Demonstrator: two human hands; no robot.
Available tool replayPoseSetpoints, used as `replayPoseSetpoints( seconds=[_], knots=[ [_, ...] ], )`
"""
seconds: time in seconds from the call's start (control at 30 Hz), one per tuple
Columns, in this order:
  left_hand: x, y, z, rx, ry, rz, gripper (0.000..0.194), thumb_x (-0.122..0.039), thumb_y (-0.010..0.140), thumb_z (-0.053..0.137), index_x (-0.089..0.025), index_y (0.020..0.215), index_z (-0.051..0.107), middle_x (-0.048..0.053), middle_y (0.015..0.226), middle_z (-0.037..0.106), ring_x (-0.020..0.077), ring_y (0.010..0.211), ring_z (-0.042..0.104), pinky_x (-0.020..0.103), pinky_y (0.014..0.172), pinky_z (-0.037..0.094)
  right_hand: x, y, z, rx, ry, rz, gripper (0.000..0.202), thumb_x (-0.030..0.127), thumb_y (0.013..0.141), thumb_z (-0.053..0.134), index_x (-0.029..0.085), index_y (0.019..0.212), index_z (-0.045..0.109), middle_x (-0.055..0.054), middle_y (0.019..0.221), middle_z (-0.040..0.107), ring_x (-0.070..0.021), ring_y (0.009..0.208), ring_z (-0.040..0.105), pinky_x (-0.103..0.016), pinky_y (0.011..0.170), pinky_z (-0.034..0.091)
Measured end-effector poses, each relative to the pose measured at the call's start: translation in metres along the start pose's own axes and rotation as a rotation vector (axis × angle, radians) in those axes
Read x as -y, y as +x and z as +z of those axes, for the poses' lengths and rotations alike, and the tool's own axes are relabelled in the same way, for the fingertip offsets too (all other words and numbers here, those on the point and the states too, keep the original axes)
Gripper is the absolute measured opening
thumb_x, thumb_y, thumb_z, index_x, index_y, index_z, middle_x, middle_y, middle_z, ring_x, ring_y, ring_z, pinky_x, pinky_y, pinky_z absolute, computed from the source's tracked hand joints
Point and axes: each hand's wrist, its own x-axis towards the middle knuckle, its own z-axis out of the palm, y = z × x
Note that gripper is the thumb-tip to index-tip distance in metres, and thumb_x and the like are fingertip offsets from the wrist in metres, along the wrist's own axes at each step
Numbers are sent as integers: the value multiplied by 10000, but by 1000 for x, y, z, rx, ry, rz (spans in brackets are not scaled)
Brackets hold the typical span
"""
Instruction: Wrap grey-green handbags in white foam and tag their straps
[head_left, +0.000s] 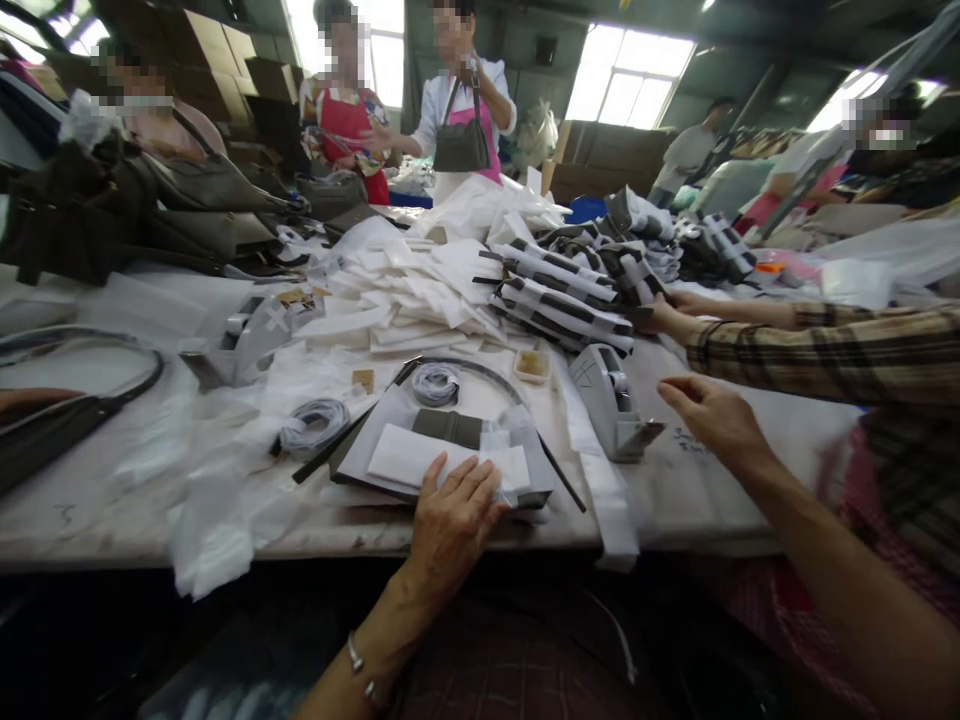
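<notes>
My left hand (457,510) lies flat with fingers stretched over a folded white sheet (416,460) on a dark olive handbag (352,460) that is laid flat. Around the bag's top curves its dark handle (487,370), and a wrapped grey coiled strap (435,384) rests inside the curve. To the right, my right hand (712,420) hovers beside a grey tape dispenser (616,405). Its fingertips are drawn together in a pinch; whether something thin is between them cannot be made out. Another coiled strap (313,426) sits left of the bag.
White packing sheets (420,280) are heaped behind the bag, beside stacked wrapped dark bundles (562,300). A co-worker's plaid sleeve (765,350) reaches in from the right. A second tape dispenser (232,345), a small tray (532,366) and plastic film (217,520) lie about.
</notes>
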Motion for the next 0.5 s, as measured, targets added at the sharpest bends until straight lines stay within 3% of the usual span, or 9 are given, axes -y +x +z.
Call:
replayPoseSetpoints(
  seconds=[0.1, 0.17, 0.3, 0.5],
  knots=[
    [2, 0, 3, -23, 11, 17, 235, -297, 987, 525, -233, 1188, 628, 25, 1188, 717, 231, 1148, 637, 466, 1151, 252, -25, 13, 11, 244, 291, 282, 191, 353, 790, 719, 162, 783, 704, -99, 824, 729, -224, 792, 672, -313, 714, 524],
    [3, -1, 4, -25, 9, 22, 232, -298, 988, 524, -242, 1186, 630, 14, 1192, 716, 229, 1147, 638, 462, 1151, 243, -32, 19, 22, 331, 430, 383, 192, 337, 776, 754, 153, 757, 700, -105, 812, 731, -204, 746, 674, -285, 657, 519],
    [4, -2, 5, -12, 0, 7, 235, -308, 991, 522, -250, 1193, 629, 11, 1198, 714, 223, 1158, 635, 458, 1150, 240, -30, 25, 36, 335, 485, 434, 138, 262, 781, 753, 141, 743, 701, -89, 756, 728, -164, 643, 658, -240, 553, 467],
    [5, -2, 5, -11, 3, 7, 239, -305, 995, 513, -254, 1200, 625, 20, 1203, 712, 229, 1155, 636, 460, 1143, 245, -26, 24, 31, 280, 567, 449, 108, 227, 792, 730, 152, 770, 657, -91, 769, 732, -150, 590, 649, -239, 533, 478]
  ],
)
